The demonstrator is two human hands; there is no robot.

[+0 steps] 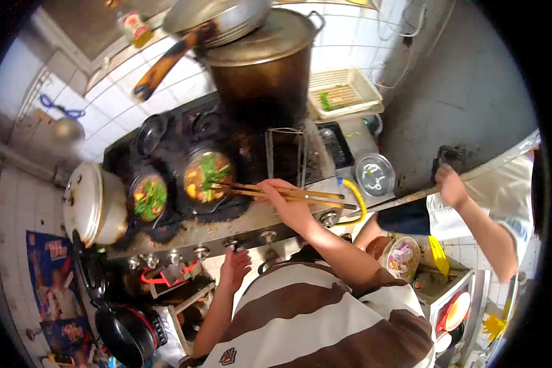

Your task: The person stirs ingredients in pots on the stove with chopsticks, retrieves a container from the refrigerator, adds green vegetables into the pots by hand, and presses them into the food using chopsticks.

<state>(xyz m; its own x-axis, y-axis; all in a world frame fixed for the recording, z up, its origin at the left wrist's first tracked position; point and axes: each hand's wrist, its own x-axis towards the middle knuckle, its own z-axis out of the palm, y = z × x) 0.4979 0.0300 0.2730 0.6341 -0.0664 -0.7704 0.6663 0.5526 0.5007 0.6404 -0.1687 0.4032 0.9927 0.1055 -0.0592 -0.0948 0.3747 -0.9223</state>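
Note:
My right hand [283,199] is closed around a pair of long wooden chopsticks [319,197], whose dark tips reach into a black pot of stew [208,176] with green leaves on top. To the left, a second black pot [148,197] holds similar food and greens. Both stand on the grimy stove [245,147]. My left hand [234,268] hangs low by the stove's front knobs, holding nothing, with its fingers stretched out.
A tall stockpot [264,83] stands at the back, with a long-handled pan [218,24] on its lid. A pressure cooker [95,202] sits left. A wire rack [286,153] and glass bowl [375,174] are right. Another person's hand [451,186] touches a grey panel.

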